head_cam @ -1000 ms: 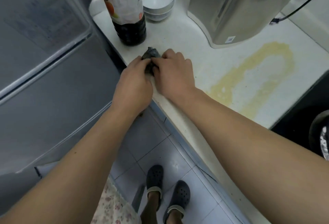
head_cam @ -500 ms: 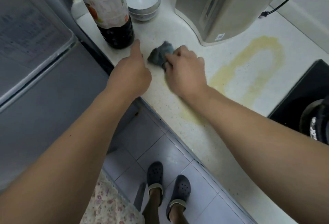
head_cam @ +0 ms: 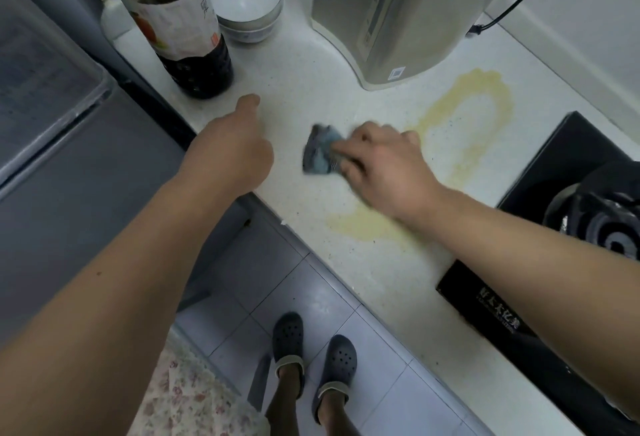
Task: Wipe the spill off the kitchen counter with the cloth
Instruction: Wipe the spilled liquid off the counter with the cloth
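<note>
The stove front carries Chinese characters, too blurred to read; the bottle label likewise.

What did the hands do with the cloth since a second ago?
Both hands were bunched on the cloth near the bottle. Then the left hand let go and now rests on the counter edge, holding nothing. The right hand kept hold and slid the cloth toward the yellow spill. The spill looks unwiped; bottle, bowls and kettle stayed put.
</note>
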### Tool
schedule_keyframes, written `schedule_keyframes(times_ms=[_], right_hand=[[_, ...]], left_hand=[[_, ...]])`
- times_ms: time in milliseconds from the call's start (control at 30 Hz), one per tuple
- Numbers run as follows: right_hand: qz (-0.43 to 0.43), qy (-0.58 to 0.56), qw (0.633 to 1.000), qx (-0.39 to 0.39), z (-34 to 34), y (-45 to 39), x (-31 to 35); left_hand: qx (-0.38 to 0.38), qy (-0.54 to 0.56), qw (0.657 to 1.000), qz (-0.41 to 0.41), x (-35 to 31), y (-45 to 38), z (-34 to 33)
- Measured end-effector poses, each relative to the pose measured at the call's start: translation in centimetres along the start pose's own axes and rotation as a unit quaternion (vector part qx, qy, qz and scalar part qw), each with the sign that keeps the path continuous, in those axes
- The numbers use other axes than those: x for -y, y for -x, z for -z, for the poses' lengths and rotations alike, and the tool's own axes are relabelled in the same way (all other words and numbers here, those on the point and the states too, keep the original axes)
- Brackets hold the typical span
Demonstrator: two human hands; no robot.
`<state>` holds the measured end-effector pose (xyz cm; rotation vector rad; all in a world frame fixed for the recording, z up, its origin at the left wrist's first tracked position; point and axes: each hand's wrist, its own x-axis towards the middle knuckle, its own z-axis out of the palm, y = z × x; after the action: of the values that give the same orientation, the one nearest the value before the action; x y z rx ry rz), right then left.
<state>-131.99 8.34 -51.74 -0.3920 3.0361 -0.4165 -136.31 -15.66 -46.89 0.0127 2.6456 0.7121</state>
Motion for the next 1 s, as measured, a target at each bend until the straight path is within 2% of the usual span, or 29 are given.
schedule_keyframes(times_ms=[133,233,433,633,767,1000], right_hand=[[-0.180,0.006,0.982,-0.062,0.8,-3.8,-2.7],[-0.239,-0.015,0.967,-0.084,0.3,-3.8,-1.5],[-0.113,-0.092,0.988,-0.045,-2.4,1.3,4.6],[-0.071,-0.110,0.991,-0.029,-2.3,0.1,5.1],[-0.023,-0.106,0.994,0.006,-2.3,-0.5,5.9],[0.079,-0.113,0.987,0.083,-1.9,-1.2,7.5]], left_hand=[[0.000,-0.013,1.000,-0.011,-0.5,0.1,-0.3],[0.006,-0.018,1.000,-0.017,-0.5,0.1,-0.6],[0.017,-0.037,0.999,-0.007,-1.0,0.4,-0.7],[-0.006,-0.030,0.999,0.015,0.1,0.2,0.1],[-0.018,-0.027,0.999,-0.027,1.3,1.0,-0.4],[-0.020,-0.011,1.000,-0.004,1.8,0.0,-0.3]])
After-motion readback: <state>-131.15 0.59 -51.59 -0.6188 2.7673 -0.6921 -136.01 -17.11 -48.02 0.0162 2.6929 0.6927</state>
